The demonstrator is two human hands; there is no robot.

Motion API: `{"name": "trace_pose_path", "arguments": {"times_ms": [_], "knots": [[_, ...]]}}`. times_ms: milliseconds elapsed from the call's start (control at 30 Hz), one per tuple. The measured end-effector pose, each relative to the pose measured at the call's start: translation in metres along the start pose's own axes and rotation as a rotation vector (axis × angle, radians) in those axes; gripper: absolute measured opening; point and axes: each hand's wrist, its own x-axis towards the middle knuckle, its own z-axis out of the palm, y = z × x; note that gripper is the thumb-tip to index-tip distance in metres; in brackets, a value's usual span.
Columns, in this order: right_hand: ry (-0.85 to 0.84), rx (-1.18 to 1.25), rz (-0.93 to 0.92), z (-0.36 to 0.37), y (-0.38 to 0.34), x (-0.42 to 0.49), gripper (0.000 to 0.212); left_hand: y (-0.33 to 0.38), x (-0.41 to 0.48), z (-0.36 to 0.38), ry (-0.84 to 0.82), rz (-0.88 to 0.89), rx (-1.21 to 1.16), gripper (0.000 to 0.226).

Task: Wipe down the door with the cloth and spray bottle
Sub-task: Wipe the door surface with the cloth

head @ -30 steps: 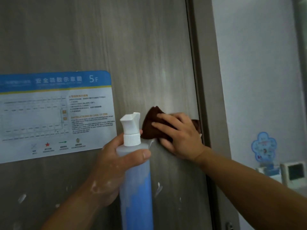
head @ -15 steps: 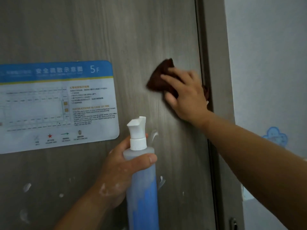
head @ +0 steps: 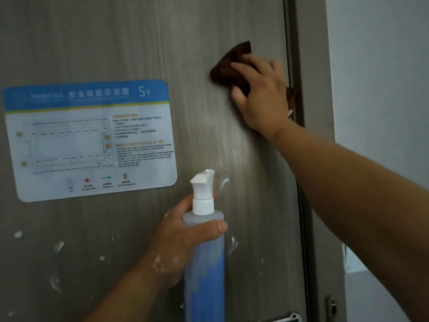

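Note:
The grey wood-grain door point(head: 144, 38) fills most of the view. My right hand point(head: 262, 94) presses a dark brown cloth point(head: 232, 66) flat against the door, high up near its right edge. The fingers lie spread over the cloth, and a corner of it pokes out past the hand by the door frame. Lower down, my left hand point(head: 176, 240) grips a spray bottle point(head: 204, 263) upright just in front of the door. The bottle has a white nozzle and blue liquid inside. White foam flecks sit on my left hand.
A blue-and-white evacuation plan sticker point(head: 90, 138) is stuck on the door's left half. White foam blobs point(head: 58, 246) dot the lower door. The door frame point(head: 311, 54) and a white wall point(head: 376, 66) stand to the right. A metal handle point(head: 286, 318) shows at the bottom.
My right hand has slid the cloth upward along the door's right edge, from level with the sticker's lower part to its top. The left hand still holds the bottle in place.

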Motion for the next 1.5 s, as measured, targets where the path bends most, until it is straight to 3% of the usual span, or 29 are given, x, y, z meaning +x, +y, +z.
{"name": "trace_pose_path", "arguments": {"times_ms": [233, 500, 600, 667, 833, 933, 1133, 1267, 1333, 1500], "knots": [[-0.026, 0.042, -0.076, -0.003, -0.01, -0.135, 0.045, 0.001, -0.007, -0.006, -0.053, -0.002, 0.012, 0.058], [-0.009, -0.016, 0.02, -0.006, 0.008, 0.005, 0.051, 0.002, -0.004, -0.008, -0.071, -0.005, -0.015, 0.054], [0.035, -0.009, 0.049, 0.0, -0.003, -0.006, 0.05, -0.003, -0.004, -0.013, -0.049, -0.028, -0.08, 0.053], [0.004, 0.033, -0.013, 0.006, -0.019, -0.056, 0.05, -0.005, -0.005, -0.017, -0.027, -0.03, -0.109, 0.054], [-0.253, 0.089, -0.341, 0.002, -0.053, -0.22, 0.049, -0.004, -0.014, -0.026, -0.021, -0.016, -0.126, 0.061], [-0.298, 0.073, -0.429, 0.005, -0.043, -0.199, 0.047, -0.005, -0.015, -0.03, -0.011, -0.021, -0.107, 0.062], [-0.051, 0.02, -0.092, 0.005, -0.024, -0.032, 0.05, -0.009, -0.007, -0.038, -0.003, -0.03, -0.073, 0.07], [0.0, 0.02, -0.026, 0.011, -0.036, -0.047, 0.048, -0.011, -0.007, -0.039, -0.002, -0.023, -0.11, 0.058], [-0.058, 0.052, -0.088, 0.013, -0.048, -0.105, 0.05, -0.014, -0.009, -0.039, 0.011, -0.023, -0.126, 0.058], [-0.271, 0.077, -0.464, 0.004, -0.055, -0.237, 0.043, -0.017, -0.016, -0.039, -0.02, -0.024, -0.128, 0.067]]}}
